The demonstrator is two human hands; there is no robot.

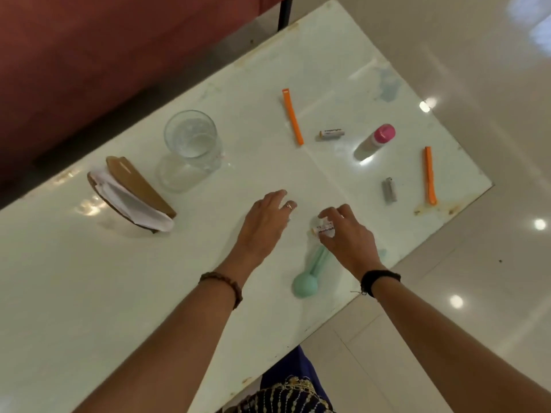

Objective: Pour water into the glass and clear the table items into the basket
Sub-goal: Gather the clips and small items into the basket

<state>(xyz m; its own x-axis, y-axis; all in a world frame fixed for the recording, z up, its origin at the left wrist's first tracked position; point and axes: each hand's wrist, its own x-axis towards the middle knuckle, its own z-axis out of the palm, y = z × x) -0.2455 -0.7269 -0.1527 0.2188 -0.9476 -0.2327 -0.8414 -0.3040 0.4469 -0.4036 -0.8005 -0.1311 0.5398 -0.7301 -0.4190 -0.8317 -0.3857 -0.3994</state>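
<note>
A clear glass (pixel 190 150) with water in it stands on the white table (pixel 89 278) at the upper left. My right hand (pixel 346 236) is closed around a small white labelled tube (pixel 325 229) near the table's right edge. Just below that hand lies a mint-green spoon (pixel 307 281). My left hand (pixel 265 222) hovers palm down beside it, fingers apart, holding nothing. No basket is in view.
A wooden napkin holder (pixel 134 195) with white napkins stands left of the glass. Further right lie two orange sticks (pixel 292 116) (pixel 430 174), a second small tube (pixel 332 134), a pink-capped bottle (pixel 377 141) and a grey lighter (pixel 389 189). A red sofa (pixel 104 55) borders the far side.
</note>
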